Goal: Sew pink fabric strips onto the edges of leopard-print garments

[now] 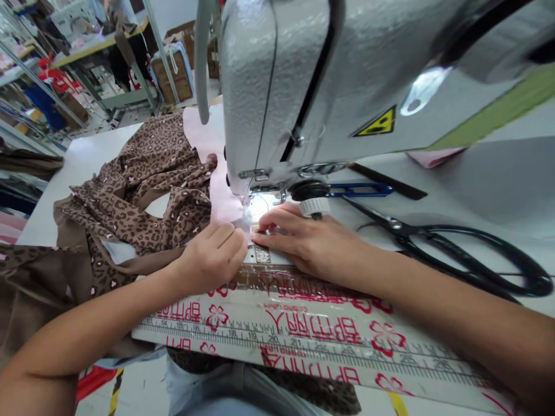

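An industrial sewing machine head (303,98) fills the upper middle, its presser foot (246,203) low over a lit needle plate (262,252). Pale pink fabric (220,193) runs under the foot and joins a heap of brown leopard-print fabric (134,190) spread to the left. My left hand (212,257) pinches the layered fabric edge just in front of the foot. Close beside it, my right hand (303,240) has its fingertips on the same edge, right of the needle. The needle itself is hidden.
Large black-handled shears (470,260) and blue-handled snips (359,189) lie on the white table (82,156) to the right of the machine. A printed ruler tape (281,329) runs along the near table edge. Shelves, boxes and other workbenches stand behind at the upper left.
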Motion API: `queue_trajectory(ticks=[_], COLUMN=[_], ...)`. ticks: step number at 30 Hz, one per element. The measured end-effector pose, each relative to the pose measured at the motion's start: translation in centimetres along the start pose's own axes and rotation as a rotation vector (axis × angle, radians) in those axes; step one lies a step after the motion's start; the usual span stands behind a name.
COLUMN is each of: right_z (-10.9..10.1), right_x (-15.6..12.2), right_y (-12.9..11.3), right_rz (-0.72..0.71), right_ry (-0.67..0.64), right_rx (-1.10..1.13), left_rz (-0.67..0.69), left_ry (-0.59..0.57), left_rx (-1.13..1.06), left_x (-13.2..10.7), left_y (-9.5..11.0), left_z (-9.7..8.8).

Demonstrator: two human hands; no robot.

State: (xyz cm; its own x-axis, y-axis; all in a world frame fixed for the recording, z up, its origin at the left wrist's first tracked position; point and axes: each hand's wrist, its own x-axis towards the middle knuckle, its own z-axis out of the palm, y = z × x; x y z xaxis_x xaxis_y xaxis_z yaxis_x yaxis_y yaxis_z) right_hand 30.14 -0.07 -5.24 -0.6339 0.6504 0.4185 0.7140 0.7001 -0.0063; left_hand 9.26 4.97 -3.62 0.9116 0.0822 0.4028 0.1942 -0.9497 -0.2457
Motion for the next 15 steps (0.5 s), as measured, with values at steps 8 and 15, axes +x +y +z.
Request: queue_trajectory(ticks=[8, 15], right_z=[-0.1, 0.2], right_x=[0.0, 0.3], right_y=[0.1, -0.9], right_rz=[0.009, 0.112], right_ry=[0.025, 0.018], right_rx=[0.015, -0.155], left_rz=[0.103, -0.035], left_ry=[0.026, -0.025], left_rx=[-0.124, -0.256], left_x=[-0.3, -1.0], left_y=[-1.5, -0.9], left_z=[0.0, 0.6])
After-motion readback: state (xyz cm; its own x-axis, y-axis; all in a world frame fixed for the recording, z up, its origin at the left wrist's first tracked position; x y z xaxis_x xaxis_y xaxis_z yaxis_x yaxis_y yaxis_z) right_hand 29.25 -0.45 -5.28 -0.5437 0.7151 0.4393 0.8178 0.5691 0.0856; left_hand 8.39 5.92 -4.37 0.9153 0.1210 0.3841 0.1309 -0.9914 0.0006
